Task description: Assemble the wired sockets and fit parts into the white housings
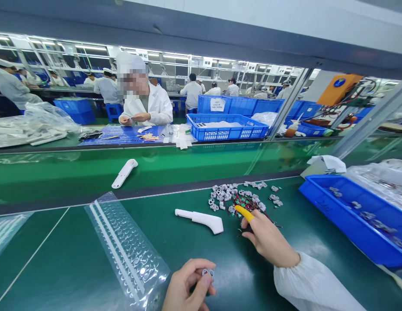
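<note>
My left hand (191, 285), near the bottom centre, pinches a small grey double-ring part (208, 272) between thumb and fingers. To the right, my right hand (262, 235) reaches to the near edge of a pile of grey parts (225, 192) and red and black wires (243, 202). A yellow cover (244, 213) sits on one of its fingers. Its fingers are bent around something dark that I cannot make out. A white handle-shaped piece (201, 219) lies on the green table left of the pile.
A blue bin (353, 220) with grey parts stands at the right. Bubble wrap (126, 250) lies at the left. Another white piece (124, 173) rests on the green strip beyond. Across it, a person (155, 103) in white works beside a blue basket (227, 131).
</note>
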Demonstrator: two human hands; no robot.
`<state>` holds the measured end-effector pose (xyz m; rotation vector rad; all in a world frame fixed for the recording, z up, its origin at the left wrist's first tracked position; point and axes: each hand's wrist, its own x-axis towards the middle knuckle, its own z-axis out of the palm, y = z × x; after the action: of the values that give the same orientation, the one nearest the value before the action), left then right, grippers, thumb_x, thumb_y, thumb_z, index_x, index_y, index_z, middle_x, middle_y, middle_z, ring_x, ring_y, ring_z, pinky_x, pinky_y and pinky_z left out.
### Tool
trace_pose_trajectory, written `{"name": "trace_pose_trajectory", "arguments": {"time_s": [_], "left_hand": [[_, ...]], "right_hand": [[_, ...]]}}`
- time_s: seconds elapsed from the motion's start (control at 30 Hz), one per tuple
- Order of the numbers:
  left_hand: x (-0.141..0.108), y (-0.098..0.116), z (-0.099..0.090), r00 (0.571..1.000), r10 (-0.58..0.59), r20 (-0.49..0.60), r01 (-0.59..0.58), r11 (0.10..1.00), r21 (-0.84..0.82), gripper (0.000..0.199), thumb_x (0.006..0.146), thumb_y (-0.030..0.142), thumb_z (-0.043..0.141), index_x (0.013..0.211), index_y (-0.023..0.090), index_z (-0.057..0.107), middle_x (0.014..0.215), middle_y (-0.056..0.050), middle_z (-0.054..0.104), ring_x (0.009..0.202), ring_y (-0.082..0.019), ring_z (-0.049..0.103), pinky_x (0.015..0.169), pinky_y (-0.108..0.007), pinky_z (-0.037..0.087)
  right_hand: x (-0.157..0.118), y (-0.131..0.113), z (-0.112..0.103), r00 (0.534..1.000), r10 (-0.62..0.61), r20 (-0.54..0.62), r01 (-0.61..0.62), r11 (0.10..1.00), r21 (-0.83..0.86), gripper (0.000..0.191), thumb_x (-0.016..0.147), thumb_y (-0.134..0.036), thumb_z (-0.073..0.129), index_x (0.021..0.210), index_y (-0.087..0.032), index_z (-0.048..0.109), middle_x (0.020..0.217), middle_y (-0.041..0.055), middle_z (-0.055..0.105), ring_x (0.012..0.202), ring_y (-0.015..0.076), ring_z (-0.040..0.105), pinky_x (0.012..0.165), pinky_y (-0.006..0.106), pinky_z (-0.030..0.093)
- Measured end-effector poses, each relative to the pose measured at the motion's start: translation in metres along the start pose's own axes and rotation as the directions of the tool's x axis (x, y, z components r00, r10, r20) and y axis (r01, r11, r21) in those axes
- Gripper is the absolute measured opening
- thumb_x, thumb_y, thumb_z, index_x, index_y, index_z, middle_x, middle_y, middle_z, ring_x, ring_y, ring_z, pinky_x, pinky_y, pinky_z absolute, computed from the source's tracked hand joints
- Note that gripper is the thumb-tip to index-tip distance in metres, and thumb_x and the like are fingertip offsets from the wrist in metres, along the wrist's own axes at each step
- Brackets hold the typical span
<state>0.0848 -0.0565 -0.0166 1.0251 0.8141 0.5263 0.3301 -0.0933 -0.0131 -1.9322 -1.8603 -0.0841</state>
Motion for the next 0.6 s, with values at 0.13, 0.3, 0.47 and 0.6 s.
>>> {"name": "trace_pose_trajectory", "arguments": {"time_s": [0.13, 0.3, 0.47, 0.6], "left_hand": [[0.000, 0.000, 0.001, 1.000, 0.025, -0.016, -0.025, 1.000, -0.011, 0.057, 0.056, 0.061, 0.067, 0.085, 0.012, 0.068, 0.055, 0.001, 0.054, 0.052, -0.012, 0.057, 0.035, -0.015, 0.050], [0.000, -0.001, 0.001, 0.996, 0.061, -0.065, -0.064, 0.997, -0.044, 0.052, 0.055, 0.058, 0.071, 0.086, 0.016, 0.066, 0.063, 0.001, 0.052, 0.059, -0.016, 0.060, 0.033, -0.016, 0.050], [0.000, 0.000, -0.001, 0.996, 0.071, -0.056, -0.072, 0.997, -0.010, 0.056, 0.060, 0.060, 0.066, 0.090, 0.014, 0.068, 0.061, 0.000, 0.056, 0.052, -0.013, 0.058, 0.036, -0.018, 0.052], [0.001, 0.000, -0.001, 0.989, 0.137, -0.059, -0.140, 0.989, -0.039, 0.049, 0.061, 0.054, 0.069, 0.091, 0.015, 0.065, 0.065, -0.001, 0.058, 0.060, -0.015, 0.059, 0.035, -0.018, 0.052]], "right_hand": [[-0.002, -0.004, 0.007, 0.998, 0.033, -0.053, -0.030, 0.999, 0.044, 0.011, 0.076, -0.014, 0.045, 0.070, -0.023, 0.046, 0.073, 0.0034, 0.052, 0.067, 0.0185, 0.050, 0.061, 0.032, 0.044], [-0.004, -0.033, 0.007, 0.984, 0.121, -0.134, -0.091, 0.974, 0.208, 0.005, 0.083, -0.022, 0.039, 0.080, -0.023, 0.043, 0.073, 0.0019, 0.053, 0.066, 0.0158, 0.053, 0.062, 0.030, 0.045], [-0.014, -0.090, 0.005, 0.928, 0.176, 0.327, -0.369, 0.528, 0.765, 0.010, 0.076, -0.029, 0.048, 0.072, -0.021, 0.043, 0.060, -0.0050, 0.045, 0.047, 0.0072, 0.042, 0.044, 0.020, 0.034], [-0.020, -0.113, 0.005, 0.839, 0.206, 0.503, -0.544, 0.309, 0.780, 0.016, 0.068, -0.027, 0.056, 0.068, -0.019, 0.042, 0.060, -0.0057, 0.046, 0.048, 0.0053, 0.036, 0.045, 0.020, 0.026]]}}
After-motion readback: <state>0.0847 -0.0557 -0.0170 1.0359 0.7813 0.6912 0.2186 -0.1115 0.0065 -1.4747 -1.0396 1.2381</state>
